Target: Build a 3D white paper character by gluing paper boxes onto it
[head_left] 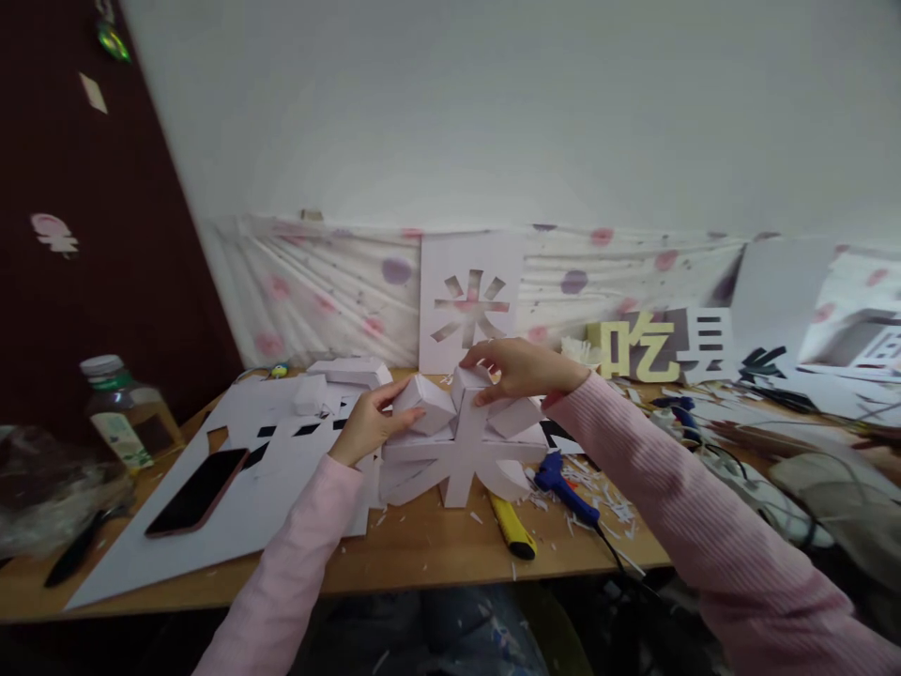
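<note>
1. Left hand [366,424]: bare, with no glove, ring or watch in sight.
2. Right hand [517,368]: bare likewise, with no ring visible on the fingers.
3. Left sleeve [282,582]: pale pink knit with fine lengthwise ribbing, long, ending at the wrist.
4. Right sleeve [690,507]: the same pale pink ribbed knit, close-fitting, with a snug cuff at the wrist.
</note>
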`<state>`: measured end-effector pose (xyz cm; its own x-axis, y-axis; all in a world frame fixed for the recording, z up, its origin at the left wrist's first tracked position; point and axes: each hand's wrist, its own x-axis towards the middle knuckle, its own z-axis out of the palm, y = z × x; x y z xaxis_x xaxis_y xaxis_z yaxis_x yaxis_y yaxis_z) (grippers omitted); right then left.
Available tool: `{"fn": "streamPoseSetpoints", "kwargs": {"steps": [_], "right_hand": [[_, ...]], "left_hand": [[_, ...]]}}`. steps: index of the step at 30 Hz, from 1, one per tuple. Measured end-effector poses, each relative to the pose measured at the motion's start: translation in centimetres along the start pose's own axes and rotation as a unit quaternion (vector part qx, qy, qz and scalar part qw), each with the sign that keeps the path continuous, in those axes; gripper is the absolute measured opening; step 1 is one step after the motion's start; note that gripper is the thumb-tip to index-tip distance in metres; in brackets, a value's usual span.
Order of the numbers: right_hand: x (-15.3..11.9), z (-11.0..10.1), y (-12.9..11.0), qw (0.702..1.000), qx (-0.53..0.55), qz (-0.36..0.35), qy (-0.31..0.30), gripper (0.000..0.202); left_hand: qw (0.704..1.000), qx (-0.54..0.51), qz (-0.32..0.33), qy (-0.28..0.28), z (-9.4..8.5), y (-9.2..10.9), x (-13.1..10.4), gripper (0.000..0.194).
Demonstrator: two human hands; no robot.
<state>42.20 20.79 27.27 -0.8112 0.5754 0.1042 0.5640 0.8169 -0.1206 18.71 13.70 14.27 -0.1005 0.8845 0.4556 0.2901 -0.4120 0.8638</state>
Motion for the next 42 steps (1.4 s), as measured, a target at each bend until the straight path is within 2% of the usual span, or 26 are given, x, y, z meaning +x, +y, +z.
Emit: {"fn": "streamPoseSetpoints", "kwargs": {"steps": [3,6,11,17,22,25,29,42], "right_hand": [[1.4,-0.4,0.4,0.999,0.001,0.024,-0.026,0.057],[3.0,-0.7,1.3,0.999,-0.004,0.031,-0.036,0.059],[5.1,-0.7,3.3,0.998,0.017,0.036,-0.053,0.058],[6.5,-0.6,4.8,0.994,0.065,0.036,-0.074,0.057],[7.7,-0.6,5.1,0.992,0.082,0.042,-0.087,0.057],[8.0,-0.6,5.3,0.992,0.08,0.042,-0.083,0.058],[7.8,-0.5,5.6,0.993,0.076,0.037,-0.08,0.062],[7.0,-0.8,5.3,0.994,0.057,0.054,-0.076,0.062]], "left_hand": [[1.0,0.0,0.004,-0.004,-0.2,-0.3,1.3,0.076],[1.0,-0.004,0.002,0.015,-0.8,-0.7,2.3,0.08],[0.999,0.007,-0.005,0.048,-2.0,-1.1,2.6,0.069],[0.999,0.018,-0.037,0.025,-2.3,-1.1,2.5,0.068],[0.999,0.02,-0.042,0.012,-2.1,-1.9,3.2,0.076],[0.999,0.027,-0.033,0.012,-1.8,-2.4,4.0,0.078],[0.999,0.042,-0.027,0.003,-1.7,-2.2,4.8,0.071],[0.998,0.037,-0.024,-0.048,-2.2,-1.6,5.9,0.069]]}}
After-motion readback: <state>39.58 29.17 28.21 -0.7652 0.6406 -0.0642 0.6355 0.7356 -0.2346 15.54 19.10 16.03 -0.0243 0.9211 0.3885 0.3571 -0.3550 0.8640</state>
